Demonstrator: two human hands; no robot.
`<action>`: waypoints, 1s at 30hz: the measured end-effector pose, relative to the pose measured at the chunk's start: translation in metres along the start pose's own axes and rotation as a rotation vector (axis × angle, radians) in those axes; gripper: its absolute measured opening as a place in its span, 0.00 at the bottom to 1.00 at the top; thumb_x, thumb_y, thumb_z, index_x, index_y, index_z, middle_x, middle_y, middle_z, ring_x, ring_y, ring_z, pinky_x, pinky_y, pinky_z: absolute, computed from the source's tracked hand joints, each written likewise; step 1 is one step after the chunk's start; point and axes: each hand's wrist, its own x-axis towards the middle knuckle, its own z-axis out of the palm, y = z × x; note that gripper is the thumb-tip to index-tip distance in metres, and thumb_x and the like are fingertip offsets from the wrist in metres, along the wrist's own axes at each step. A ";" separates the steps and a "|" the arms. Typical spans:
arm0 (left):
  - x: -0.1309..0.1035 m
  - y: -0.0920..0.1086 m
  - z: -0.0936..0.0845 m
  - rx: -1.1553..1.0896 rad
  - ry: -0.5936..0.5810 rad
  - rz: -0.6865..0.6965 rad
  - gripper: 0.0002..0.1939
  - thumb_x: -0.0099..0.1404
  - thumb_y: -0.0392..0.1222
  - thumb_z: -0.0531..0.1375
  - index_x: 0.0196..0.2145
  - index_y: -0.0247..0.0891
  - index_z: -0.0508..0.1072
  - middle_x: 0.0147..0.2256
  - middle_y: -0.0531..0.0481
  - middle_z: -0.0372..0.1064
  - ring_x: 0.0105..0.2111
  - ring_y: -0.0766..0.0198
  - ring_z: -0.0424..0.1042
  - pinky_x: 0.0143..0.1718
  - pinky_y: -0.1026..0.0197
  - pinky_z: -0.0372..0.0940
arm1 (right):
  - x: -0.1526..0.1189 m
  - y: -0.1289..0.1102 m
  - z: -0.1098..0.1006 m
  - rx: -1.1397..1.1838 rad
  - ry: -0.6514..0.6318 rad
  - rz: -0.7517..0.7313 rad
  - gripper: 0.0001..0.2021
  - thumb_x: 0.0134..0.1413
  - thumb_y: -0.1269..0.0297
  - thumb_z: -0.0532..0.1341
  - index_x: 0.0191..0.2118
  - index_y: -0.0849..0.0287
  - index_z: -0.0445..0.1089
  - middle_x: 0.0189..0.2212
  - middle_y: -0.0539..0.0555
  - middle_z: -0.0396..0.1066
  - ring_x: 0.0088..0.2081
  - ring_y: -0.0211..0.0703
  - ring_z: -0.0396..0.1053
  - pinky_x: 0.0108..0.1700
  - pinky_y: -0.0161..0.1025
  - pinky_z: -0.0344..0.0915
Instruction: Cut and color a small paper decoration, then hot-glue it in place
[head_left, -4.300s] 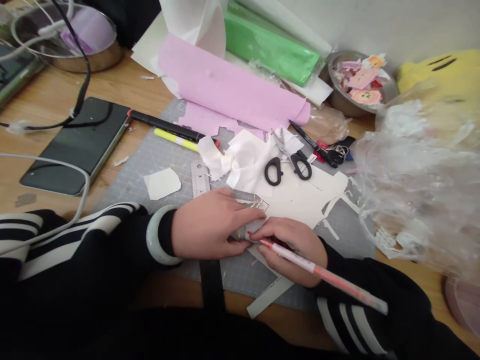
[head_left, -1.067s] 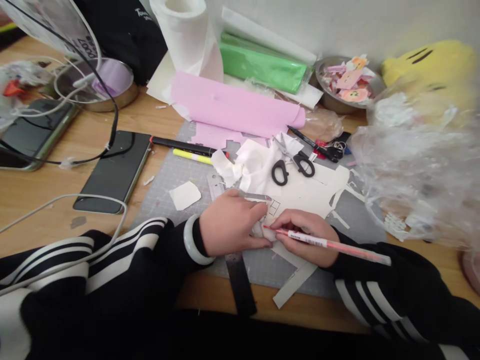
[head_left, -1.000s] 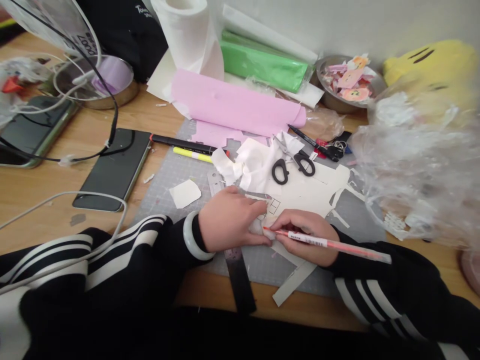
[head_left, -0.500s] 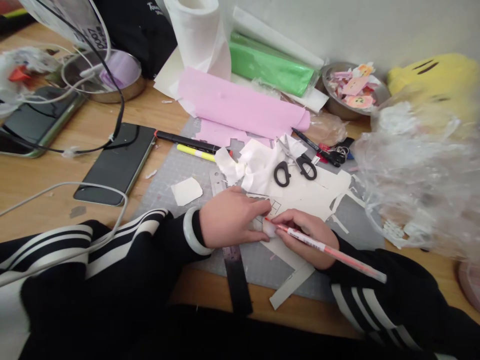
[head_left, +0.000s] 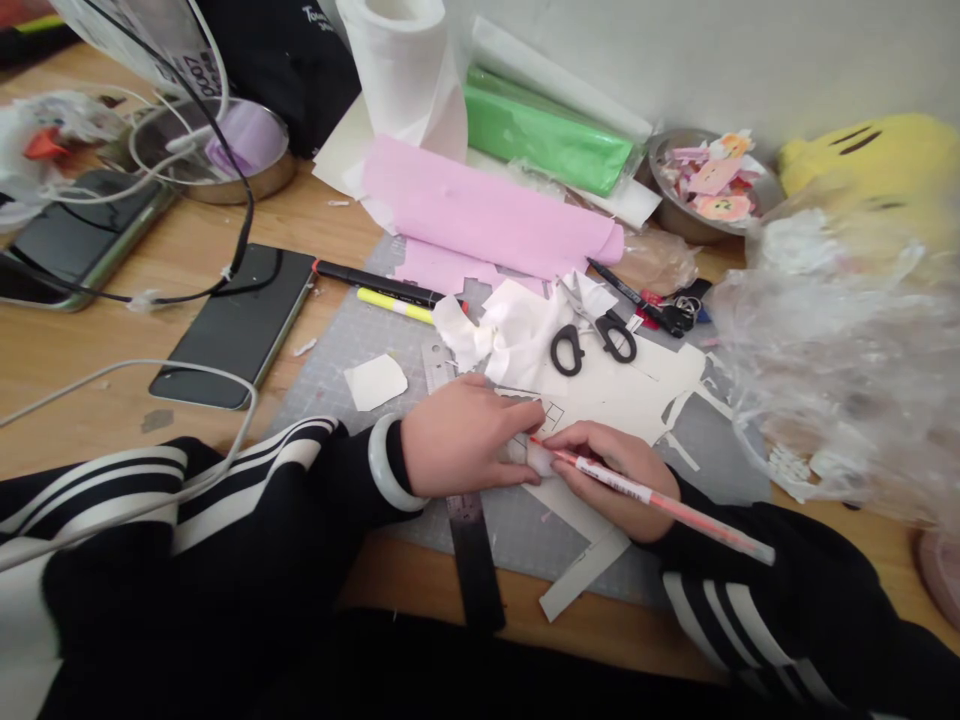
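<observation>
My right hand (head_left: 619,478) is closed around a slim pen (head_left: 660,503) with a clear, reddish barrel. Its orange-red tip touches or hovers just over a small whitish piece (head_left: 538,459); which of these I cannot tell. From the other side, the thumb and fingers of my left hand (head_left: 472,437) close on that piece, which they partly hide. Beneath both hands lies white card (head_left: 637,385) with drawn black lines. A metal ruler (head_left: 476,570) runs under my left hand. Beyond the hands, black-handled scissors (head_left: 592,335) rest on crumpled white paper (head_left: 517,325).
A grey cutting mat (head_left: 337,350) lies under the work. Left of it are a phone (head_left: 236,325) and cables. Behind are pink sheets (head_left: 487,205), a paper roll (head_left: 405,80) and a green packet (head_left: 547,130). A bowl of cutouts (head_left: 667,190) and plastic bags (head_left: 847,360) stand right.
The whole view has shifted very slightly. Both hands, the pen and the small whitish piece keep nearly the same positions.
</observation>
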 end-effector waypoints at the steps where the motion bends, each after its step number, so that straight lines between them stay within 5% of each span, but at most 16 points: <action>1: 0.000 0.000 0.000 0.000 -0.003 -0.002 0.17 0.58 0.54 0.60 0.38 0.39 0.67 0.26 0.53 0.72 0.28 0.60 0.72 0.36 0.58 0.59 | 0.000 0.000 0.000 0.001 0.017 0.002 0.09 0.52 0.65 0.55 0.37 0.57 0.71 0.27 0.50 0.74 0.25 0.36 0.69 0.26 0.31 0.62; 5: 0.000 0.000 0.000 -0.003 -0.020 -0.010 0.17 0.59 0.54 0.59 0.37 0.39 0.67 0.27 0.53 0.72 0.29 0.59 0.72 0.36 0.57 0.58 | 0.001 0.000 0.000 0.009 -0.041 -0.068 0.09 0.52 0.65 0.55 0.36 0.58 0.71 0.30 0.51 0.75 0.28 0.37 0.71 0.30 0.32 0.64; 19: 0.000 0.000 0.001 0.046 0.008 0.006 0.18 0.59 0.56 0.58 0.37 0.38 0.66 0.25 0.53 0.71 0.27 0.60 0.71 0.35 0.58 0.58 | -0.002 -0.004 -0.001 0.014 0.015 0.095 0.09 0.51 0.65 0.55 0.37 0.57 0.70 0.25 0.48 0.72 0.22 0.34 0.65 0.26 0.31 0.60; 30: 0.000 0.001 -0.001 0.018 0.000 0.010 0.17 0.60 0.55 0.57 0.37 0.38 0.66 0.26 0.53 0.71 0.28 0.59 0.71 0.35 0.57 0.58 | -0.003 -0.002 0.001 0.067 -0.008 -0.028 0.08 0.50 0.66 0.55 0.32 0.58 0.70 0.25 0.49 0.73 0.23 0.33 0.65 0.27 0.31 0.60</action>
